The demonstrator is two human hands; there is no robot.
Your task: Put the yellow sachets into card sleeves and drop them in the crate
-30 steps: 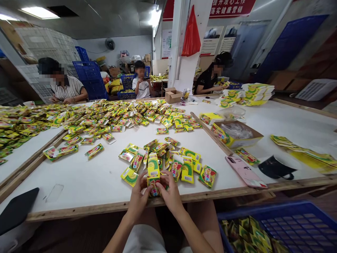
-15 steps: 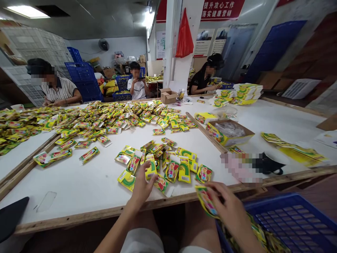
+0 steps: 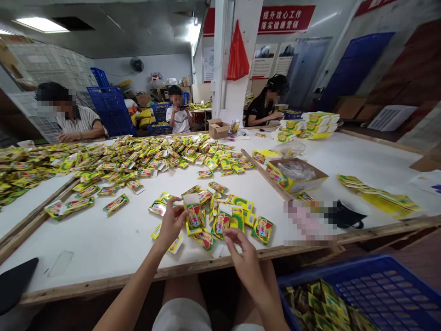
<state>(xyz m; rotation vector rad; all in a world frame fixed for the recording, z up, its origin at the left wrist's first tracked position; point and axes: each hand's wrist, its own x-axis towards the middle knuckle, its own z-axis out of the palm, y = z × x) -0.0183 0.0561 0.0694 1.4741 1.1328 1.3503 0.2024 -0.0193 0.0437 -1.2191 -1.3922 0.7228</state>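
My left hand point(image 3: 173, 221) pinches the left edge of a small yellow-green box point(image 3: 195, 217) with a red fruit picture; its white top flap stands up. Nothing shows in my right hand point(image 3: 242, 248), whose fingers are curved and apart just in front of the loose pile. Around both hands lie several similar boxes, among them a box point(image 3: 262, 230) at the right and a box point(image 3: 203, 240) below the held one. Some have their flaps up. Down at my right, a blue basket point(image 3: 382, 271) contains many of these boxes point(image 3: 320, 301).
A large heap of boxes point(image 3: 155, 154) spreads across the back left. Wooden strips point(image 3: 267, 174) divide the white table point(image 3: 120, 248). At the right are a carton of clear bags point(image 3: 299, 184), a black cup point(image 3: 346, 214) and flat yellow cartons point(image 3: 382, 195). Three people sit beyond.
My right hand has moved left from above the basket and no longer holds its box. My left hand has gripped a box in the pile and tilted it up. The view has shifted slightly.
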